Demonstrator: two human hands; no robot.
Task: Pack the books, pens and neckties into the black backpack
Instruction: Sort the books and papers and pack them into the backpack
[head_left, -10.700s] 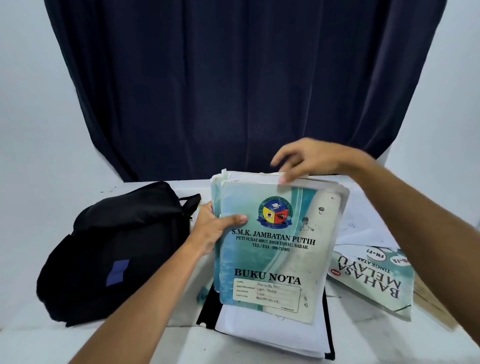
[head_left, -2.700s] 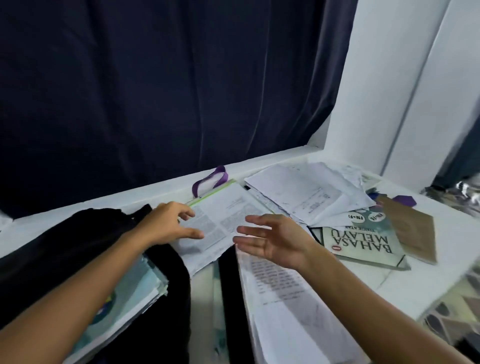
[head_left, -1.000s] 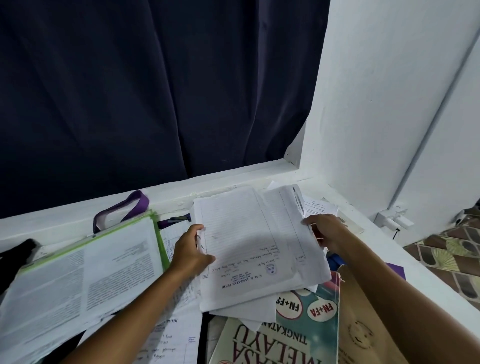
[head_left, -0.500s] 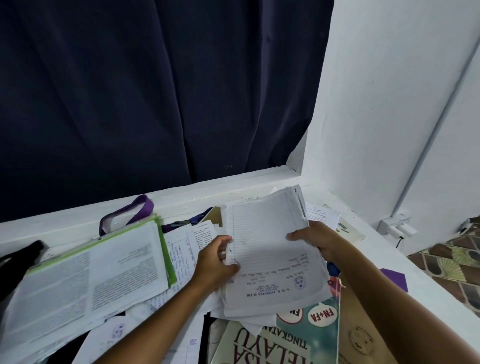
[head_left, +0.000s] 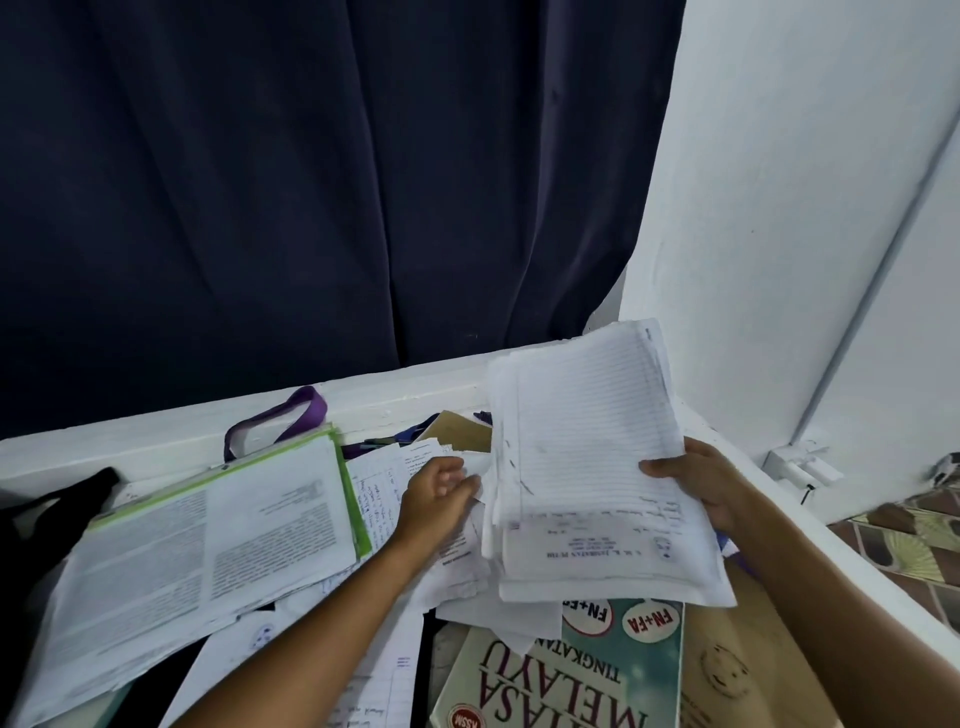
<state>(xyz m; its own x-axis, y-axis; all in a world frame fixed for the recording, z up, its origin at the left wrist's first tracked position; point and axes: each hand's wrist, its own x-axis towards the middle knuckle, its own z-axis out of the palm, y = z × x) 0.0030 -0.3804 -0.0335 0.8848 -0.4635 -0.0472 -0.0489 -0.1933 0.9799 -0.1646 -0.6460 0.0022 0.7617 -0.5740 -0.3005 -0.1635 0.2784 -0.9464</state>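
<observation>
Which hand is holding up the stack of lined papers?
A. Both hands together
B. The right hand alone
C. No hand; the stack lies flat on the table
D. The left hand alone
B: the right hand grips the raised stack of lined papers at its right edge, while the left hand is beside the stack, on the loose sheets lower down, its fingers not around it.
</observation>
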